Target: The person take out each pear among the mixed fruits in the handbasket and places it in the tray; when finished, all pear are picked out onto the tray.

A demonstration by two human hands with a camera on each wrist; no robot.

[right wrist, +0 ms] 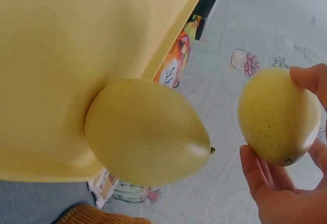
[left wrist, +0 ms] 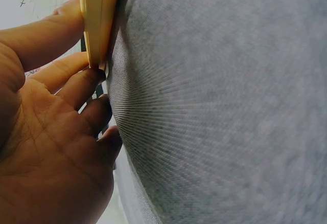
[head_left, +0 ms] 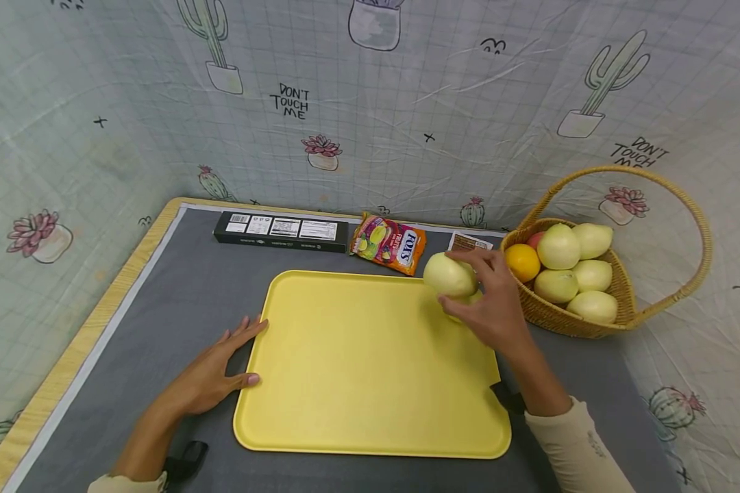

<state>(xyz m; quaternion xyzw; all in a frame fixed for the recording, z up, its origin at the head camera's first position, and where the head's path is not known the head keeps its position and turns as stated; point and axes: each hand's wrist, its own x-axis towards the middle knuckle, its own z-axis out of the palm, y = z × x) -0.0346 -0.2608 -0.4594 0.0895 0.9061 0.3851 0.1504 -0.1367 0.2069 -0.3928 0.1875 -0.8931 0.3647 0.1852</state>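
Pale yellow-green fruit (head_left: 447,275) is pinched between the right hand's (head_left: 490,301) thumb and fingertips, above the far-right corner of the yellow tray (head_left: 364,397), near the counter's (head_left: 142,329) far edge; a second fruit (right wrist: 145,132) sits in that corner. The left hand (head_left: 206,373), fingers outstretched, touches the tray's left rim. Better to lower it beside its neighbour without knocking, releasing only once steady.

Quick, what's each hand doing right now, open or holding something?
Left hand: open, touching the yellow tray at its edge.
Right hand: closed, holding a pale yellow fruit.
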